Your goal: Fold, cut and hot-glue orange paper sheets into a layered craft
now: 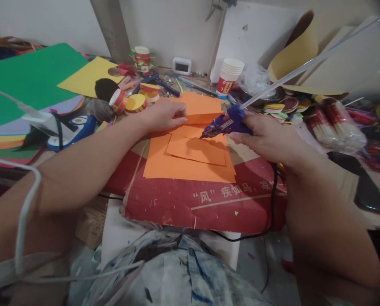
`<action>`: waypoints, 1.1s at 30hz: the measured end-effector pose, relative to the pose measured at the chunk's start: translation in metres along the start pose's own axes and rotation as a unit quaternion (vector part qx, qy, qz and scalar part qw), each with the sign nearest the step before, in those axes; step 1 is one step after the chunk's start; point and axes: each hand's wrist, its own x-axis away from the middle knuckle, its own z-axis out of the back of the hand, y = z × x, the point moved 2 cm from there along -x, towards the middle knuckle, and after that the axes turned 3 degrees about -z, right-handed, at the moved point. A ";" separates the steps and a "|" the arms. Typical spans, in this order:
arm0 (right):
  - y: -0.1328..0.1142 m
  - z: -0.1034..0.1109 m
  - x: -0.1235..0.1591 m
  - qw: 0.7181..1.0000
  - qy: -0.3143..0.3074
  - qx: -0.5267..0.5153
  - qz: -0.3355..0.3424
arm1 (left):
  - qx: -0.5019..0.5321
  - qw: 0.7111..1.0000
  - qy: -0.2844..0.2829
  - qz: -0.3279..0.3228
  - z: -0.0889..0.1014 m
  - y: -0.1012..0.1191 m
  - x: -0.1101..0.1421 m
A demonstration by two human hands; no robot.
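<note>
My right hand point(266, 131) grips a blue hot glue gun point(223, 125), with a long clear glue stick point(282, 78) jutting from its back. Its nozzle points down at orange paper point(192, 148); whether it touches cannot be made out. A smaller orange piece lies on top of larger orange sheets. At the far side, my left hand point(169, 114) has its fingers closed at the edge of a raised orange flap point(205, 112). Underneath is a red cardboard sheet point(167, 208) with white lettering.
Coloured sheets point(33, 80) and a white adapter point(46, 125) lie left. Behind are paper cup pieces point(135, 103), a small clock point(181, 66) and stacked cups point(229, 76). Bundled sticks point(336, 123) and a black phone point(361, 182) are right. A black cord point(272, 204) hangs near the cardboard.
</note>
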 end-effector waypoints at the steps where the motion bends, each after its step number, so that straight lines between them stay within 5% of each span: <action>1: 0.000 -0.002 0.000 1.000 0.004 -0.012 0.005 | 0.003 1.000 0.000 0.000 0.000 -0.001 0.000; 33: -0.012 -0.045 -0.033 0.997 0.032 -0.046 0.043 | 0.170 0.985 0.016 -0.013 -0.002 -0.018 -0.010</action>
